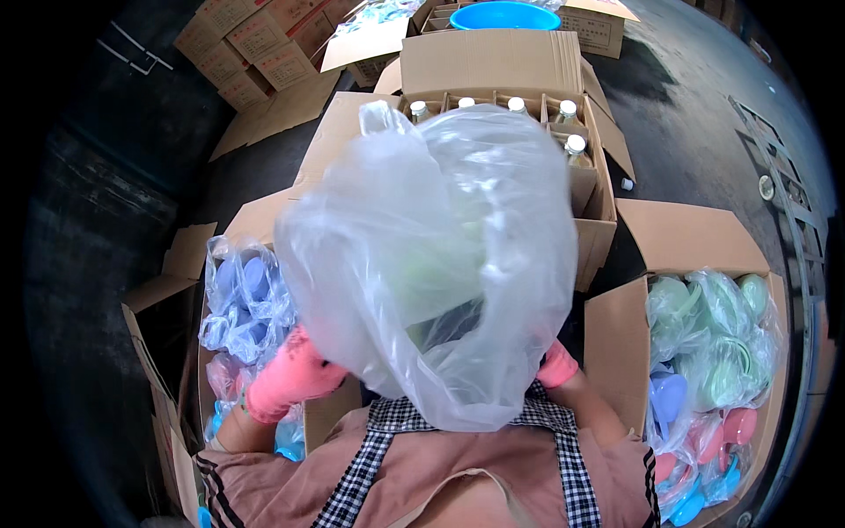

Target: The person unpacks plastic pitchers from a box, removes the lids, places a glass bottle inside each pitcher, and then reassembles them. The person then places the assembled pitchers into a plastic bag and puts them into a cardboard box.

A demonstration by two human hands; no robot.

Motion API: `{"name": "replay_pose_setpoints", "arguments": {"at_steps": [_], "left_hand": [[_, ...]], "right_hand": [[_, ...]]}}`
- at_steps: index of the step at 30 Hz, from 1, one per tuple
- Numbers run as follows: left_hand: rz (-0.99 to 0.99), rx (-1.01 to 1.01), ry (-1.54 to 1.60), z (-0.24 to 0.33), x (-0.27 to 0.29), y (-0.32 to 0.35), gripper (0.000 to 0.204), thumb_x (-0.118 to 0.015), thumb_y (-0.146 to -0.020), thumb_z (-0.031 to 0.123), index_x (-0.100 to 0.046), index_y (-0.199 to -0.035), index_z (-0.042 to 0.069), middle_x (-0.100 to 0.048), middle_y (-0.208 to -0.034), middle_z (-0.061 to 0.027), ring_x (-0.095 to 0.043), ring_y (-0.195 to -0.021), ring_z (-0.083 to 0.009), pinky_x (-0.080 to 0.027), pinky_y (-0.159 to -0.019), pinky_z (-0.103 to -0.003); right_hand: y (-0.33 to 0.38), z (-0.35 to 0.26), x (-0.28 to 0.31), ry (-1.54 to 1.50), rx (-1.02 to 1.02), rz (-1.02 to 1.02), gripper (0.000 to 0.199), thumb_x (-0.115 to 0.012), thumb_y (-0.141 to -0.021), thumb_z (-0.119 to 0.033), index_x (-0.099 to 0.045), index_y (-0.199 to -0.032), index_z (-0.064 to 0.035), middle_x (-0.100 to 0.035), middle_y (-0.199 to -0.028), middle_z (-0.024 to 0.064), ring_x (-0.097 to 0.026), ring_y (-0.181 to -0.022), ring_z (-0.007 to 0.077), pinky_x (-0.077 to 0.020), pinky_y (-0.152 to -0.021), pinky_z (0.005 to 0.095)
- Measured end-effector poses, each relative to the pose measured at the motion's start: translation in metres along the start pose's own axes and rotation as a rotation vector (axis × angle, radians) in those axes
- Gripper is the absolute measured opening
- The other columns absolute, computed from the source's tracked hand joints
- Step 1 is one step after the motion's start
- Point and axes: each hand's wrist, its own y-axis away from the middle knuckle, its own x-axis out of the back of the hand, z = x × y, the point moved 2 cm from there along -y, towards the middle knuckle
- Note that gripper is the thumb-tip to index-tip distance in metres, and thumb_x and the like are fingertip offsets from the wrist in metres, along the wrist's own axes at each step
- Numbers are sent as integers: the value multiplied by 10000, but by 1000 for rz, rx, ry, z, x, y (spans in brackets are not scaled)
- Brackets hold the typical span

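A large clear plastic bag (378, 255) is held up in front of my chest, and it fills the middle of the view. Something pale green shows faintly through the film; its kind cannot be made out. My left hand (302, 374), in a pink glove, is closed on the bag's lower left side. At the lower right my right hand (557, 364), gloved in pink too, grips the bag, most of it hidden behind the plastic. Beyond the bag stands an open carton (488, 66) with cardboard dividers and white-capped bottles (576, 146).
On my left, a carton (255, 220) holds bagged purple, pink and blue plastic items (251, 290). Another carton (695, 238) on my right holds bagged green, purple, pink and blue ones (722, 343). A blue basin (504, 15) and stacked boxes (264, 53) stand farther back.
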Motion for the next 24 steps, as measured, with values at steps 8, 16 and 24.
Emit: {"name": "replay_pose_setpoints", "arguments": {"at_steps": [8, 16, 24], "left_hand": [[410, -346, 880, 26, 72, 54, 332, -591, -728, 135, -551, -1037, 19, -591, -960, -82, -554, -927, -253, -425, -840, -338], [382, -315, 727, 47, 25, -21, 390, -556, -773, 197, -484, -1124, 44, -523, -1071, -97, -507, -1003, -271, -396, -886, -355], [437, -342, 765, 41, 15, -44, 450, -521, -818, 260, -418, -1211, 69, -455, -1182, -112, -461, -1078, -289, -367, -933, -373]], "right_hand": [[-24, -13, -13, -268, 99, -143, 544, -523, -851, -316, -354, -1277, -23, -424, -1269, 120, -425, -1153, 242, -345, -972, 369], [-58, 24, -9, -649, -346, -302, 760, -489, -778, -557, -312, -1314, -49, -409, -1297, 94, -396, -1183, 227, -295, -1006, 367], [-62, 38, -31, 262, -167, -71, 536, -416, -883, -459, -452, -1208, -35, -534, -1088, 17, -491, -953, 100, -399, -828, 249]]}}
